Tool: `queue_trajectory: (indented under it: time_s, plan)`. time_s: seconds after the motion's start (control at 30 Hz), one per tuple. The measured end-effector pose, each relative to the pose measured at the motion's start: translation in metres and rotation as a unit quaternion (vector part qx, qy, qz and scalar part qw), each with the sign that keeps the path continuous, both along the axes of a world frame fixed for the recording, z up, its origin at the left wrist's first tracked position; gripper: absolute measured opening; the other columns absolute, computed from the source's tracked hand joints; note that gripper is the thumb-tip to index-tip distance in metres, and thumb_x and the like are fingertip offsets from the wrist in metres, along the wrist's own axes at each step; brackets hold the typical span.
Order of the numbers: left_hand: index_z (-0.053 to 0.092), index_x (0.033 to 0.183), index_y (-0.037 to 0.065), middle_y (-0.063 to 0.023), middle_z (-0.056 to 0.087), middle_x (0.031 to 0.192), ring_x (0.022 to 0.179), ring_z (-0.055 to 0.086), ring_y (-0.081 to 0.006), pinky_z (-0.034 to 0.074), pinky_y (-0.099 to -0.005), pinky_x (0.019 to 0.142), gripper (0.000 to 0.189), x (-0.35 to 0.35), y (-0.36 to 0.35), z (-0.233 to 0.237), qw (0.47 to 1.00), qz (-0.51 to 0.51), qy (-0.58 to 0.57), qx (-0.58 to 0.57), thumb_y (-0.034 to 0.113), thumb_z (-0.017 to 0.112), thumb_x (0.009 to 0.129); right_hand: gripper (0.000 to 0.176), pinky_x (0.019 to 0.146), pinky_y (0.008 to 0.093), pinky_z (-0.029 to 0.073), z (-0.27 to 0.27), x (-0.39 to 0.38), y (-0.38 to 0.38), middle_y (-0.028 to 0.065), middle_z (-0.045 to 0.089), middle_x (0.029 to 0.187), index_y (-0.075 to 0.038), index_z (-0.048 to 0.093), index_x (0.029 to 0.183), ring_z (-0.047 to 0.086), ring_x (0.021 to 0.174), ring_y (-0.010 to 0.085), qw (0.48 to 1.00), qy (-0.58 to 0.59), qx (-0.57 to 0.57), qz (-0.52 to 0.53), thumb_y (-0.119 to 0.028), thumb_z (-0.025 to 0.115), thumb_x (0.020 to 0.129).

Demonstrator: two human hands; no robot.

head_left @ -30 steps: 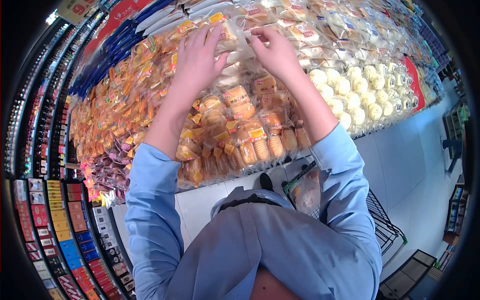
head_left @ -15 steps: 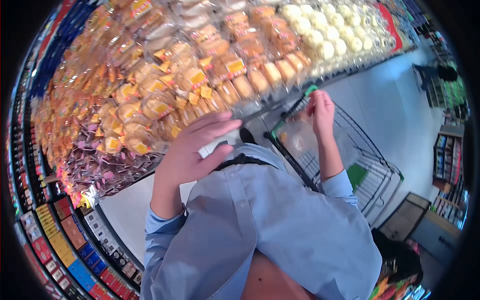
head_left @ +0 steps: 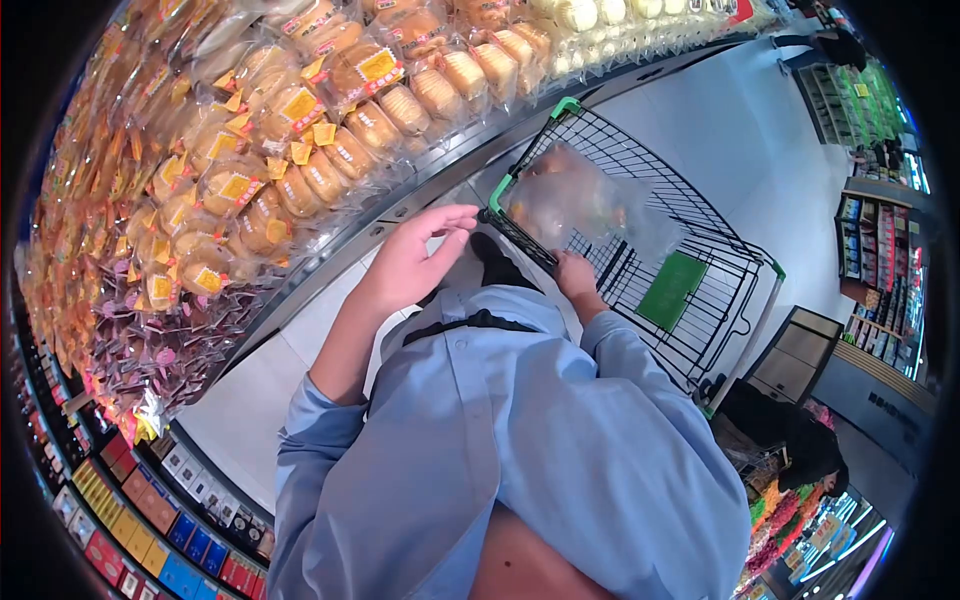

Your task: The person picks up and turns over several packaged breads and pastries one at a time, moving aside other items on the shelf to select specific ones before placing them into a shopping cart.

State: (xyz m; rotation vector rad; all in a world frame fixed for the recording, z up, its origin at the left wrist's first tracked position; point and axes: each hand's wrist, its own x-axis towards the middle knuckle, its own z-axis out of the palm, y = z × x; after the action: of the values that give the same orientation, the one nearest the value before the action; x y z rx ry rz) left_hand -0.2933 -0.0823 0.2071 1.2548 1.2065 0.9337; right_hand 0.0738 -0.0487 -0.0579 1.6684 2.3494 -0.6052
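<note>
My right hand (head_left: 577, 274) is closed on the near side rim of a black wire shopping cart (head_left: 690, 205) with green corner pieces. Inside the cart, a clear plastic bag (head_left: 575, 190) holds items blurred by the plastic. My left hand (head_left: 408, 258) is raised in front of my body, thumb and fingers loosely apart and holding nothing. Its fingertips come close to the end of the cart's handle bar. Beyond that hand, wrapped bread rolls (head_left: 375, 125) lie in rows on a display.
A metal display edge (head_left: 350, 235) runs diagonally past my left hand. Packets in purple wrapping (head_left: 160, 335) fill the left end, with boxed goods (head_left: 140, 510) on shelves below. A person in dark clothing (head_left: 785, 430) is at the lower right, another (head_left: 835, 48) at the far upper right.
My right hand has come down from above the cart onto its side rim. My left hand has shifted slightly, its fingers now more curled. The view has moved, showing more of the cart.
</note>
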Motion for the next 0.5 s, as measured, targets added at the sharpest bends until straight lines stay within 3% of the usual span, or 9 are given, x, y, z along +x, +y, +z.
queue_trajectory:
  time_s: [0.1, 0.17, 0.27, 0.33, 0.4, 0.5]
  plan:
    - [0.059, 0.131, -0.002, -0.0127, 0.070, 0.114, 0.107, 0.066, -0.0178, 0.050, -0.0325, 0.097, 0.033, 0.028, 0.013, -0.017, 1.000, 0.005, -0.014, -0.005, 0.008, 0.058, 0.100, 0.028, 0.094, 0.0441, 0.050, -0.001, 0.007, 0.010, 0.0136, 0.070, 0.105, -0.008, 0.071, 0.111, 0.064, 0.105, 0.0338, 0.999, 0.048, 0.014, 0.014, -0.023, 0.062, 0.089]
    - [0.059, 0.131, -0.003, -0.0133, 0.070, 0.114, 0.107, 0.067, -0.0184, 0.050, -0.0324, 0.097, 0.033, 0.048, 0.024, -0.025, 1.000, -0.006, -0.012, -0.022, 0.010, 0.058, 0.100, 0.029, 0.095, 0.0433, 0.049, 0.026, 0.008, 0.026, 0.0140, 0.071, 0.105, -0.006, 0.071, 0.111, 0.064, 0.104, 0.0332, 0.996, 0.069, 0.011, 0.047, -0.026, 0.063, 0.092]
    - [0.057, 0.134, -0.003, -0.0130, 0.068, 0.120, 0.112, 0.065, -0.0185, 0.049, -0.0323, 0.099, 0.035, 0.084, 0.052, -0.038, 0.996, -0.039, 0.018, -0.080, 0.011, 0.056, 0.101, 0.030, 0.091, 0.0425, 0.050, 0.031, 0.015, 0.057, 0.0132, 0.072, 0.105, -0.006, 0.073, 0.108, 0.064, 0.100, 0.0344, 0.969, 0.221, 0.108, 0.031, -0.031, 0.068, 0.091]
    - [0.056, 0.135, -0.003, -0.0147, 0.066, 0.125, 0.115, 0.064, -0.0210, 0.048, -0.0331, 0.102, 0.036, 0.115, 0.079, -0.054, 0.991, -0.059, 0.028, -0.113, 0.010, 0.056, 0.101, 0.026, 0.091, 0.0432, 0.051, 0.020, 0.015, 0.087, 0.0166, 0.072, 0.105, -0.004, 0.074, 0.105, 0.065, 0.100, 0.0367, 0.938, 0.335, 0.038, -0.080, -0.025, 0.063, 0.094]
    - [0.057, 0.134, -0.004, -0.0188, 0.065, 0.128, 0.118, 0.063, -0.0261, 0.047, -0.0347, 0.103, 0.037, 0.157, 0.104, -0.086, 0.989, -0.070, 0.019, -0.132, 0.010, 0.058, 0.099, 0.024, 0.090, 0.0444, 0.052, -0.008, 0.012, 0.116, 0.0183, 0.072, 0.103, -0.003, 0.073, 0.102, 0.066, 0.099, 0.0380, 0.872, 0.434, -0.065, -0.215, -0.021, 0.061, 0.094]
    - [0.054, 0.136, -0.004, -0.0249, 0.058, 0.136, 0.126, 0.058, -0.0351, 0.044, -0.0401, 0.108, 0.041, 0.215, 0.145, -0.144, 0.978, -0.136, 0.156, 0.031, 0.009, 0.056, 0.097, 0.022, 0.090, 0.0460, 0.053, -0.031, 0.010, 0.150, 0.0210, 0.071, 0.105, -0.003, 0.073, 0.101, 0.067, 0.101, 0.0387, 0.906, 0.418, 0.037, -0.046, -0.017, 0.057, 0.093]
